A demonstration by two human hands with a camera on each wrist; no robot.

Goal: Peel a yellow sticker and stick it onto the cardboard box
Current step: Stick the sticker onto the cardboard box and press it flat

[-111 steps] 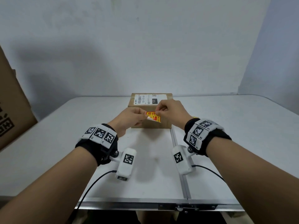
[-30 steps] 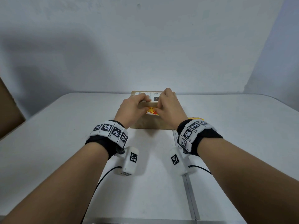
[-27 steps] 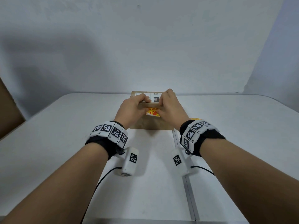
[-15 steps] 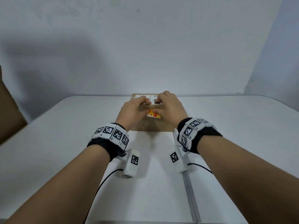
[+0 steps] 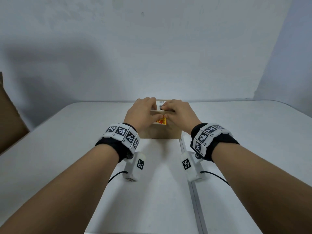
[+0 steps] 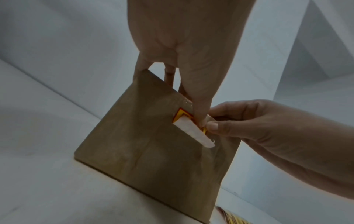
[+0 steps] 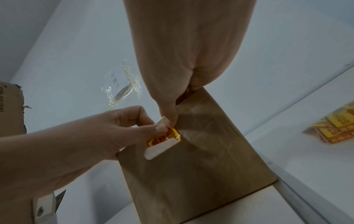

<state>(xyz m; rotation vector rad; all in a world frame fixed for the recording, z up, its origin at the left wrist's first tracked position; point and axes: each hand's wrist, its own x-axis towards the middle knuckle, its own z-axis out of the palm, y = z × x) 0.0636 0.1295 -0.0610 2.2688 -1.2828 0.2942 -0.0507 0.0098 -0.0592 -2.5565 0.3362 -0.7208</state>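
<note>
Nearest the camera, two bare forearms reach forward over the white table (image 5: 67, 132), each wrist wrapped in a black band carrying black-and-white marker tiles and a small white camera block.

Beyond the wrists stands the cardboard box (image 5: 160, 134), upright on the table, its brown front face toward the person. Both hands meet at the upper part of that face. The left hand (image 5: 140, 114) hooks its fingers over the top edge of the box while its thumb presses down on the yellow sticker (image 5: 161, 122); in the left wrist view the thumb tip lies on the sticker's upper right part. The right hand (image 5: 179, 114) also curls its fingers over the top edge, and its thumb comes in from the right, its tip touching the sticker beside the left thumb. So the sticker sits directly under the two thumb tips, pinned against the front face just below the top edge.

The sticker's yellow and red print shows at the top, and a white strip (image 6: 193, 133) along its lower edge stands away from the cardboard.

On top of the box, between the fingers, lies a white printed label (image 5: 161, 105).

To the right on the table, in the right wrist view, lies a sheet of yellow stickers (image 7: 337, 127). At the far left stands a large brown carton (image 5: 10, 119).
</note>
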